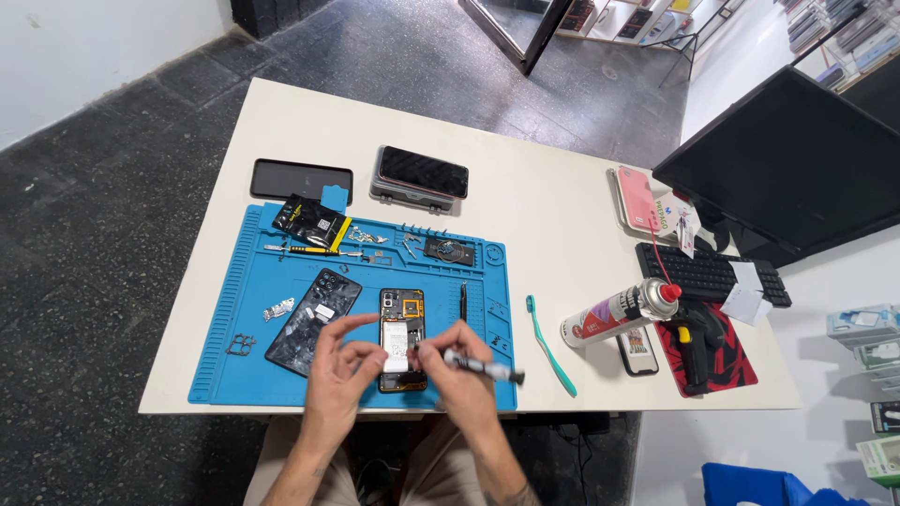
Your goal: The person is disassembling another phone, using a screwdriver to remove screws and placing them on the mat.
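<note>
An opened phone (402,330) with its battery and boards showing lies on the blue work mat (244,290). My left hand (339,375) hovers at the phone's left side, fingers spread, index finger stretched toward the battery. My right hand (462,370) grips a black screwdriver (483,366) with its tip over the phone's lower half. The phone's dark back cover (314,320) rests just to the left on the mat.
Screws, small metal parts, a yellow-black tool packet (312,222) and a black pen tool (463,302) lie on the mat. Two dark phones (301,178) (422,172), a teal toothbrush (549,343), a spray can (619,313), a keyboard (705,273) and a monitor (797,169) stand on the white table.
</note>
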